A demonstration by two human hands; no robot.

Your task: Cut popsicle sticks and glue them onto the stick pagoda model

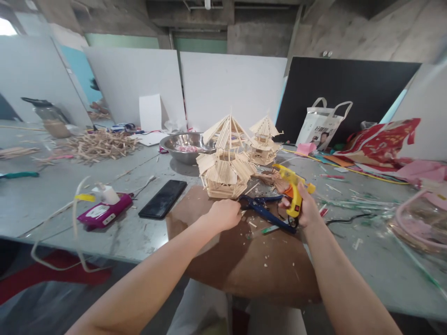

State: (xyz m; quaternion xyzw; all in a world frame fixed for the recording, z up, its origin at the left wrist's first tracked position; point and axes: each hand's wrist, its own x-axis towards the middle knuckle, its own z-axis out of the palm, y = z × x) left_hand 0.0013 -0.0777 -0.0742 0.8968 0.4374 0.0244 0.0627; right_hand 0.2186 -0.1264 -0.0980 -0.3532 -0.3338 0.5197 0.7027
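Observation:
My right hand [306, 208] grips a yellow glue gun [292, 186] with an orange trigger, its nozzle pointing left toward the stick models. My left hand [224, 214] is closed in a fist on the brown cardboard sheet [244, 260], just in front of a pagoda built of wooden sticks [225, 160]; what its fingers pinch is hidden. A smaller stick pagoda [264, 139] stands behind and to the right. Blue-handled pliers [265, 211] lie on the cardboard between my hands.
A black phone [163, 198] and a magenta tissue pack [104, 211] lie to the left. A metal bowl [185, 146] sits behind the models, a pile of loose sticks [99, 145] farther left. Bags, red paper and cables crowd the right side of the grey table [52, 195].

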